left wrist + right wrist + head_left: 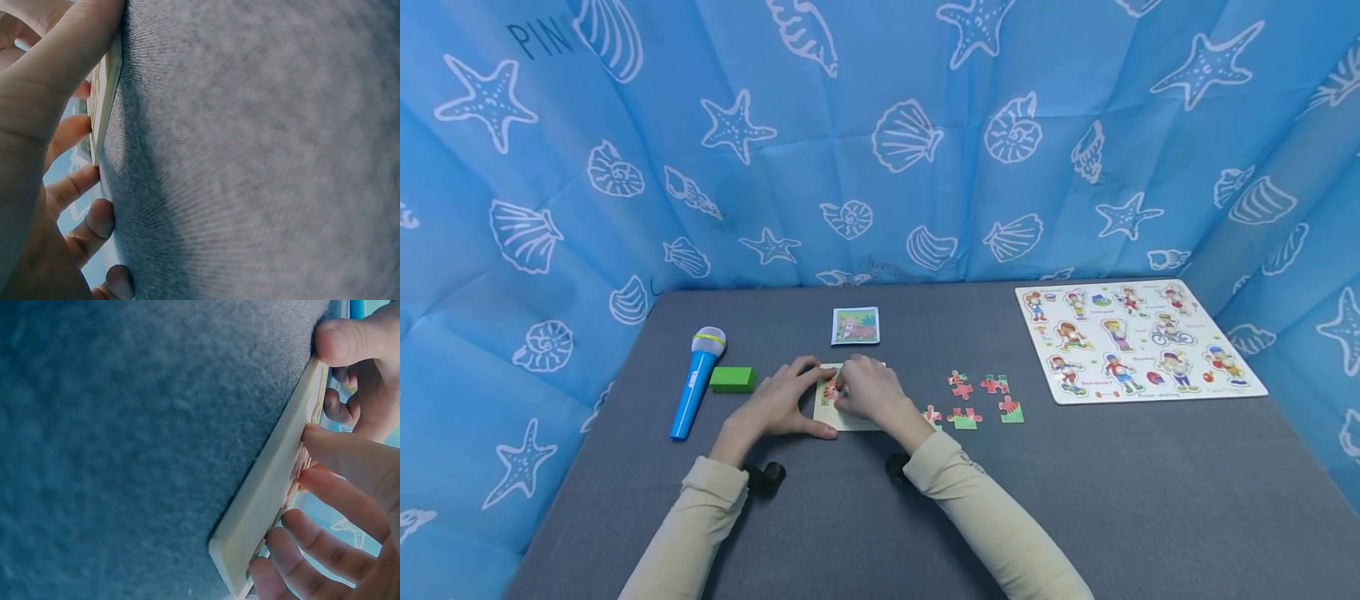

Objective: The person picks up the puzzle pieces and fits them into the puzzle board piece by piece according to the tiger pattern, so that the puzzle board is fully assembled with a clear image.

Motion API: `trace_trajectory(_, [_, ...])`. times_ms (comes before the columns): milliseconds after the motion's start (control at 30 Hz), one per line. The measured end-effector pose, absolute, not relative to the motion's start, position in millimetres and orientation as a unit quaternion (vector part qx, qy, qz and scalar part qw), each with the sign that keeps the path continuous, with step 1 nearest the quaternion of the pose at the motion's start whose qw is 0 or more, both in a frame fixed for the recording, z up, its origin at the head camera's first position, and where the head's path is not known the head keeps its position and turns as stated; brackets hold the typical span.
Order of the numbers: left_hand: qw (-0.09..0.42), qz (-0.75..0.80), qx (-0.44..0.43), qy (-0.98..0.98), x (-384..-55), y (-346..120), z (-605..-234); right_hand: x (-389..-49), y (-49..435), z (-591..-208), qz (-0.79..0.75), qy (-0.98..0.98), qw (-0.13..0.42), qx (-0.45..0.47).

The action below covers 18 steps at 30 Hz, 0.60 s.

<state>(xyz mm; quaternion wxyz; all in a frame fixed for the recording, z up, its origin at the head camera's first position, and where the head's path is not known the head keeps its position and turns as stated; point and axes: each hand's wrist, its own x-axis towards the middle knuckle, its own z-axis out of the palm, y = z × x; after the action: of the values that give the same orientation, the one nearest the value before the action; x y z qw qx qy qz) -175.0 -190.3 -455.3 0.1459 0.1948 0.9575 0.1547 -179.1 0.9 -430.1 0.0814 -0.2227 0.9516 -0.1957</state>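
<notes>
A small pale puzzle board (854, 423) lies on the grey table between the two hands, with red jigsaw pieces (831, 391) inside its frame. My left hand (781, 402) spans the board's left side, forefinger near the far edge and thumb at the near one. From the right, my right hand (871, 390) reaches over the board with curled fingers. In the right wrist view, its thumb and forefinger pinch a thin reddish puzzle piece (298, 465) at the board's surface, and the other fingertips rest along the board. The hand hides much of the picture area.
Several loose jigsaw pieces (965, 418) lie right of the board. Beyond it is a small picture card (855, 326). A green block (733, 379) and a blue toy microphone (697, 385) are at left. A white picture board (1138, 342) lies far right; a blue curtain (880, 192) hangs behind.
</notes>
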Motion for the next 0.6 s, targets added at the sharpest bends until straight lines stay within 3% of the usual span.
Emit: trace_trajectory(600, [0.152, 0.153, 0.193, 0.957, -175.5, -191.4, -453.9, -177.4, 0.4, -430.7, -0.176, 0.951, 0.094, -0.237])
